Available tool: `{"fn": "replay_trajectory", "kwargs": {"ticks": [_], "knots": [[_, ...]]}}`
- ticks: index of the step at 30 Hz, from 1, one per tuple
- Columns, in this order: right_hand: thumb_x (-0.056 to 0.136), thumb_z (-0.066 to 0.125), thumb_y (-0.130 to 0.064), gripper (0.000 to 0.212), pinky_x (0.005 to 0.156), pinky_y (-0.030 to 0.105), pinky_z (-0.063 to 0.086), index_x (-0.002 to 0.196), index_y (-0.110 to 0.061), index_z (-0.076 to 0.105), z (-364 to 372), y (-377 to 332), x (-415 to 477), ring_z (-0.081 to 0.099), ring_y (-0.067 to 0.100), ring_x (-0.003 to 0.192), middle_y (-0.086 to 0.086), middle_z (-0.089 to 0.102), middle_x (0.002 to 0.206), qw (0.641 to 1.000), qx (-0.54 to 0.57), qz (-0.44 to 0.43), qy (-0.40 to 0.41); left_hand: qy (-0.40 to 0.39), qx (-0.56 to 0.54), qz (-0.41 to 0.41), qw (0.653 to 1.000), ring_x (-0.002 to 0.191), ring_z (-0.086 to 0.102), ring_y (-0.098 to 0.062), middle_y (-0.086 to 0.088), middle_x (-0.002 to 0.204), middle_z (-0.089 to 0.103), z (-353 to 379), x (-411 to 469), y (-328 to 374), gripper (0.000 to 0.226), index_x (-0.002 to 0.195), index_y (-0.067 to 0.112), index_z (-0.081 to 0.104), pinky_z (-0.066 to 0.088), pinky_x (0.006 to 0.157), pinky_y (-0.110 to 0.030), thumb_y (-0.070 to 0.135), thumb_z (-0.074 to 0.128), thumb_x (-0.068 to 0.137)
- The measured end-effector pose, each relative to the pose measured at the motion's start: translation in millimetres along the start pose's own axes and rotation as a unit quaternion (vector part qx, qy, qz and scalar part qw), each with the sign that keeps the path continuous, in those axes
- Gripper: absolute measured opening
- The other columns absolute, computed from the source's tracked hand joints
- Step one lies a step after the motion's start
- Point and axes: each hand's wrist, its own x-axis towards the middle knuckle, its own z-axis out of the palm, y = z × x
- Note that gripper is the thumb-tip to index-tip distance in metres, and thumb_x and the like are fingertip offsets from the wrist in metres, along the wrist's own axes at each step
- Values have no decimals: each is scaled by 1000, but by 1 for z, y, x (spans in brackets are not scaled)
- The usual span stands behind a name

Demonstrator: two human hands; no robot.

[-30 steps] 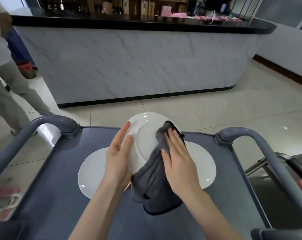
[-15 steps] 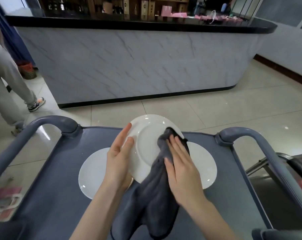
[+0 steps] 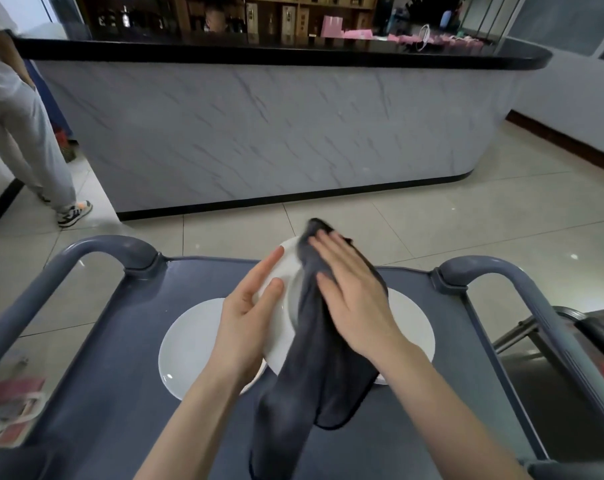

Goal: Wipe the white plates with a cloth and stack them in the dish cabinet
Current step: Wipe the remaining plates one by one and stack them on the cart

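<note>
White round ceramic plate [image 3: 289, 271], rim pinched at nine o'clock by the left hand [image 3: 247, 317], takes the dark grey cloth [image 3: 314, 375] under the flat-fingered right hand [image 3: 351, 299]; a hard shove could slip it.

A white plate [image 3: 280, 320] is held up tilted, nearly on edge (only its left part shows). A dark grey cloth [image 3: 328, 375] drapes over its right side and hangs below it. Beneath, a left plate [image 3: 189, 344] and a right plate [image 3: 411, 327] lie flat on the cart [image 3: 103, 393].
</note>
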Motion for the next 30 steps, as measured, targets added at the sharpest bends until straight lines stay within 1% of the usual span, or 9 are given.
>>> {"fn": "replay_trajectory", "kwargs": {"ticks": [2, 4, 7, 9, 14, 16, 22, 25, 30], "knots": [[102, 35, -30, 48, 121, 28, 17, 145, -14, 47, 5, -6, 5, 28, 9, 146, -3, 41, 154, 996, -19, -67, -49, -11, -7, 1, 1000, 123, 63, -7, 10, 130, 69, -1, 2, -2, 40, 135, 33, 60, 51, 101, -21, 9, 50, 104], [101, 34, -32, 48, 121, 26, 17, 145, -17, 48, 7, 1, 2, 28, 7, 146, -6, 41, 154, 997, -19, -61, -45, 6, -10, -9, 1000, 116, 66, -4, 13, 125, 71, -4, 0, -3, 44, 138, 36, 55, 54, 91, -18, 9, 52, 103], [104, 38, -27, 43, 113, 10, 19, 146, -25, 45, 1, 22, -9, 33, 5, 143, -18, 40, 149, 990, 69, 121, 27, 23, -10, -15, 1000, 109, 69, -5, 20, 120, 72, -9, -3, -3, 45, 137, 42, 55, 57, 86, -20, 13, 55, 102], [105, 38, -24, 43, 114, 12, 21, 148, -29, 40, 3, 25, -13, 32, 3, 143, -23, 36, 150, 975, 106, 190, 37, 28, 11, -2, 1000, 113, 67, -3, 22, 125, 69, -14, -2, -1, 45, 134, 46, 56, 55, 93, -23, 15, 56, 102], [101, 34, -28, 47, 121, 28, 17, 146, -15, 46, 20, -11, 0, 25, 8, 147, -7, 39, 154, 998, 12, -58, -39, -5, 20, 8, 1000, 121, 64, -5, 13, 132, 68, -11, 5, 1, 44, 139, 36, 57, 52, 100, -26, 12, 56, 102], [101, 33, -30, 48, 121, 27, 17, 145, -17, 47, 17, -4, 5, 25, 4, 146, -9, 40, 154, 998, 11, -48, -41, 8, -11, 2, 1000, 118, 66, -8, 12, 128, 70, -10, 4, 0, 44, 137, 36, 58, 55, 97, -26, 9, 55, 102], [105, 38, -27, 44, 118, 34, 30, 146, -44, 34, 8, 28, -53, 34, -6, 139, -27, 38, 151, 954, 225, 195, 37, 116, -42, -31, 992, 103, 68, -13, 15, 112, 74, -19, 11, 1, 34, 100, 42, 79, 53, 95, -36, 17, 56, 103], [99, 37, -13, 57, 122, 34, 24, 146, -44, 28, 19, 22, -74, 24, -2, 146, -25, 29, 156, 963, 208, 166, 50, 97, -22, -23, 995, 92, 60, -16, 9, 98, 71, -23, 17, 2, 39, 90, 38, 81, 47, 89, -36, 14, 53, 104], [97, 35, -18, 52, 117, 14, 16, 148, -31, 35, 3, 23, -21, 15, -6, 147, -21, 28, 156, 990, 114, 78, -17, 35, 1, -31, 999, 89, 56, -18, 1, 95, 66, -19, 21, 4, 39, 90, 34, 82, 44, 82, -35, 12, 52, 104]]}}
